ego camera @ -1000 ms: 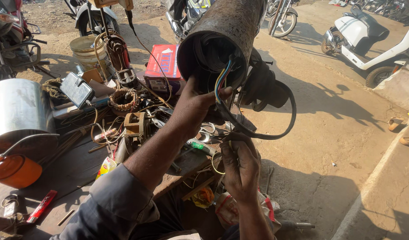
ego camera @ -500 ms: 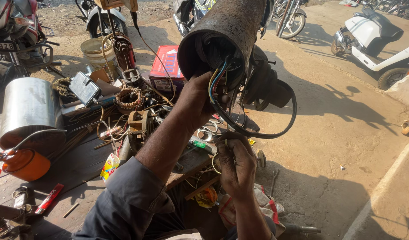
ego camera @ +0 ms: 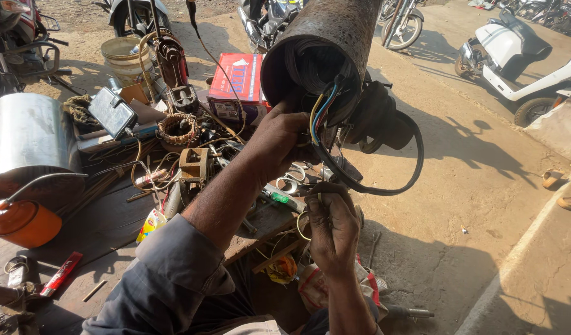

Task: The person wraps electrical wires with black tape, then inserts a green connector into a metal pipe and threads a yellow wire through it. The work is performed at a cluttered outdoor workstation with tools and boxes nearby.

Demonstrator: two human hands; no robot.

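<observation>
Left hand (ego camera: 285, 139) grips wire bundle (ego camera: 319, 111) at rusty motor tube (ego camera: 326, 43) mouth; right hand (ego camera: 332, 226) pinches black cable (ego camera: 385, 186) — leads look unjoined, wiring prob. mid-way.

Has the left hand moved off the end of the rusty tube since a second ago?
No. The left hand stays at the open end of the rusty tube, by the coloured wires. Only the camera view shifts a little.

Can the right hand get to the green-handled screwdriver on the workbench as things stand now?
Probably yes. The right hand pinches a thin wire just beside the green-handled screwdriver, and no object lies between them. But it would have to let go of the wire first; the left hand is busy at the rusty cylinder's mouth.
</observation>
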